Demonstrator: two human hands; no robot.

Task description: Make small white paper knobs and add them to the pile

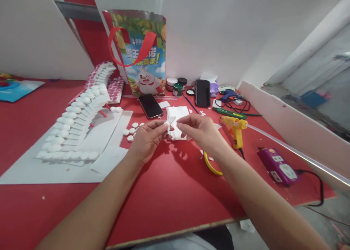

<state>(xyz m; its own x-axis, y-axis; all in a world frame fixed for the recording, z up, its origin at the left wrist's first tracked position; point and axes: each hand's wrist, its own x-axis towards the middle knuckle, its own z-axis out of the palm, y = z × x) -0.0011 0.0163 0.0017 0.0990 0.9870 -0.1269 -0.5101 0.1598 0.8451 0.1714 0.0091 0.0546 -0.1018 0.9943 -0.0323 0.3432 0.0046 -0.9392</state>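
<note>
My left hand (149, 137) and my right hand (199, 131) meet over the red table (169, 191), both pinching a small white plastic spoon (168, 122) between their fingertips. Just behind the hands lies a white sheet of paper (177, 115). A few loose white spoon heads (131, 130) lie left of my left hand. Further left, rows of white spoons (73, 126) are stuck in a fan on a white board (54, 169).
A yellow glue gun (236, 130) stands right of my right hand, with a purple power strip (279, 166) beyond. Two black phones (150, 106) (202, 92), paint jars (177, 86), a printed bag (142, 53), and tangled cables (235, 104) sit at the back.
</note>
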